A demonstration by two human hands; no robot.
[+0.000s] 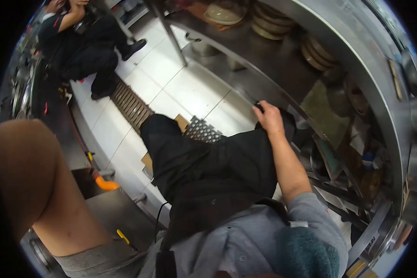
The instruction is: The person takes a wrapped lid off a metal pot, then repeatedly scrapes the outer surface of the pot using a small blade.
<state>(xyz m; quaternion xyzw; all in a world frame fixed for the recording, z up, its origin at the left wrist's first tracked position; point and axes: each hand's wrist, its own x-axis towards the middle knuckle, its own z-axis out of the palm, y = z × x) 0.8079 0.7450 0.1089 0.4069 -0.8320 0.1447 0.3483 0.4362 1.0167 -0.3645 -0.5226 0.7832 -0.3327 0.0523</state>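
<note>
My right hand (270,118) is beside my right knee, below the edge of the metal shelf (245,62). Its fingers are curled round a small black object (258,106). At the left edge my left arm is raised close to the camera, a large blurred shape bent at the elbow; the left hand itself cannot be made out. Black trousers and a dark apron (208,208) cover my lap. A teal cloth (306,252) lies over the grey shirt near my right shoulder.
Another person (83,46) in dark clothes sits at the upper left. Stacked plates (271,21) and a green cloth (326,111) are on the right shelving. A floor grate (130,105) lies among white tiles. An orange pipe (107,183) is at the left counter.
</note>
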